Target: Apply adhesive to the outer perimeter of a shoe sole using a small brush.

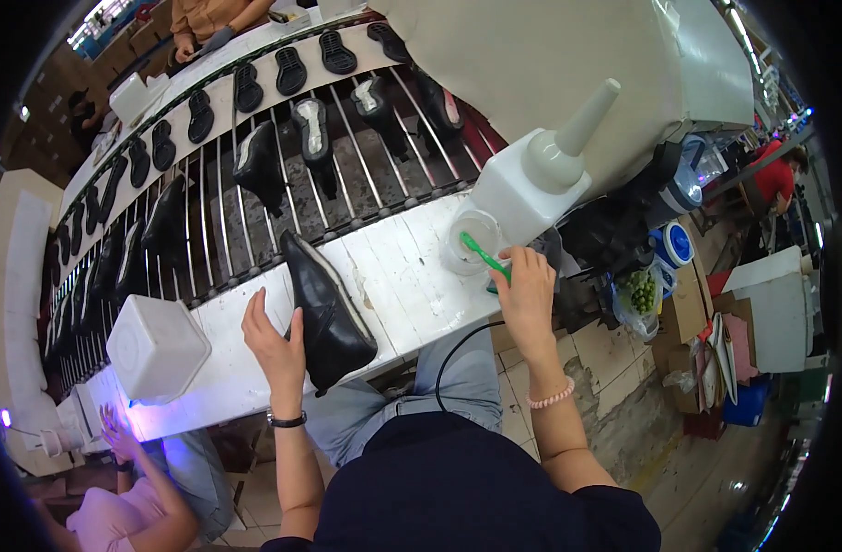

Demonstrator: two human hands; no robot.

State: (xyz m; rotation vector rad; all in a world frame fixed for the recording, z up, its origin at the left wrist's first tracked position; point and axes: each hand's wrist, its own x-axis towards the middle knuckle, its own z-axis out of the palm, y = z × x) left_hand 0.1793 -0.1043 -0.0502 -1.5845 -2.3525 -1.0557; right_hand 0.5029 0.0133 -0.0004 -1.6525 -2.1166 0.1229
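My right hand [528,293] grips a green toothbrush-like brush [484,252], its head inside a small white cup [455,261] on the bench edge. Just behind the cup stands a white squeeze bottle [522,189] with a long nozzle. A black shoe upper [334,324], pale along its underside edge, lies on its side on the white bench. Beside this upper is my left hand [276,345], fingers spread and thumb close to the leather. Whether the thumb touches it I cannot tell.
Past the white bench [407,267] runs a conveyor of metal rods [347,166] carrying several black uppers; black soles [290,70] line its far strip. A white square container [157,350] sits to the left. Co-workers sit at lower left and far side. Bags and boxes [679,299] crowd the right.
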